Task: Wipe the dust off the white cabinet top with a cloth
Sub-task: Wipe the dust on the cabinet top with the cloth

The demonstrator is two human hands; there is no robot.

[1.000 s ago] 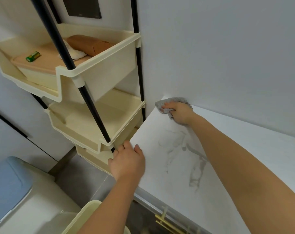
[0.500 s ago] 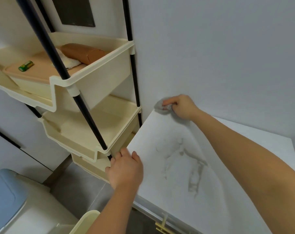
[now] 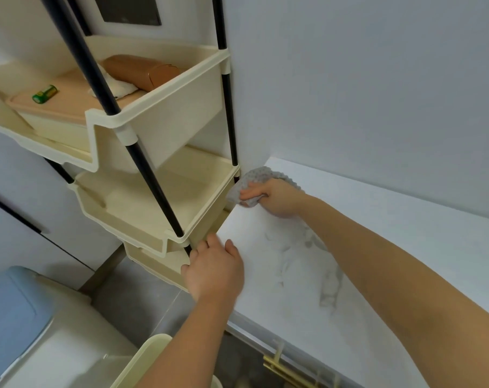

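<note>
One grey cloth (image 3: pixel 255 177) lies at the rear left corner of the single white cabinet worktop (image 3: pixel 405 247), overhanging its left edge beside the tiered rack (image 3: pixel 164 203). Two hands are in view. The right hand (image 3: pixel 278 198) grips the cloth, its fingers curled and clamped on the near portion, while the bulk of the cloth projects beyond the knuckles toward the wall. The left hand (image 3: pixel 215 271) rests on the worktop's left edge, fingers loosely extended, close together, holding nothing. The rack shows three cream trays. The top tray carries one brown case (image 3: pixel 142 71) and one green cylinder (image 3: pixel 44 93), apparently a battery.
</note>
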